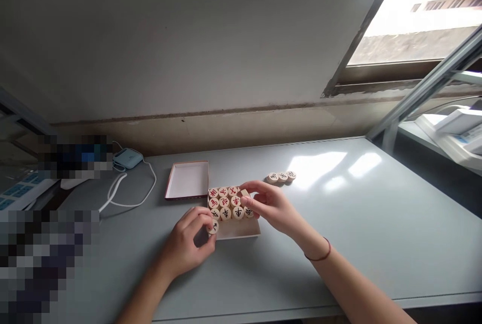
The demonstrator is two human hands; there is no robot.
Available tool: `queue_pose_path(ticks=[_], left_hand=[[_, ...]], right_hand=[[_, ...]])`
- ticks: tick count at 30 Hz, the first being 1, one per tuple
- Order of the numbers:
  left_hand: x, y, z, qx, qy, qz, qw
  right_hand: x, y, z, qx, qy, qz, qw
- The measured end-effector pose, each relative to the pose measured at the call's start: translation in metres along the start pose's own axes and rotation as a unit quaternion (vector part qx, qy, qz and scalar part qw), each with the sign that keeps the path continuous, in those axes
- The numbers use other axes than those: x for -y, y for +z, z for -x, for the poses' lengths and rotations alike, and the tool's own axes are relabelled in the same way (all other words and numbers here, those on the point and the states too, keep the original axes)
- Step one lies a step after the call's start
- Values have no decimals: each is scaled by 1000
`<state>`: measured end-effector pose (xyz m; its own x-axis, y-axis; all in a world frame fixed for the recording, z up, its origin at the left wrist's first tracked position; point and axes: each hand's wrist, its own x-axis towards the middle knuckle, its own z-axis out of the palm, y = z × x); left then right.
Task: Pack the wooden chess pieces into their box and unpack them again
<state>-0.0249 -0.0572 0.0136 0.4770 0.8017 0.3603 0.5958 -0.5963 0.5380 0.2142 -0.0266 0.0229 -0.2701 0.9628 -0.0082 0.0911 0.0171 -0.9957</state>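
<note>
Rows of round xiangqi pieces point(225, 213), marked in red at the back and black nearer me, fill most of a shallow box point(239, 228). My left hand point(192, 238) is closed at the box's front left corner, with a black-marked xiangqi piece point(213, 227) between thumb and fingers. Over the box's right side, my right hand point(269, 206) pinches another xiangqi piece point(244, 193), tilted so that its plain side shows. The fingers partly cover the right-hand pieces in the box.
Behind the box on the right stand three short stacks of xiangqi pieces point(282, 177). The box lid point(188, 179) lies inside up at the back left. A light blue device point(128, 158) and a white cable point(153, 178) are further left. A wall point(226, 130) borders the table's back edge.
</note>
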Motion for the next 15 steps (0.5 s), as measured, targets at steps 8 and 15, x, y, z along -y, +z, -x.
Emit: queue_pose_path(ticks=[8,15], left_hand=[[5,6,3,23,31,-30,999],[6,10,6,29,35,-83,995]], right_hand=[[4,5,4,12,-5,34,999],[1,11,8,48,-39,83,995]])
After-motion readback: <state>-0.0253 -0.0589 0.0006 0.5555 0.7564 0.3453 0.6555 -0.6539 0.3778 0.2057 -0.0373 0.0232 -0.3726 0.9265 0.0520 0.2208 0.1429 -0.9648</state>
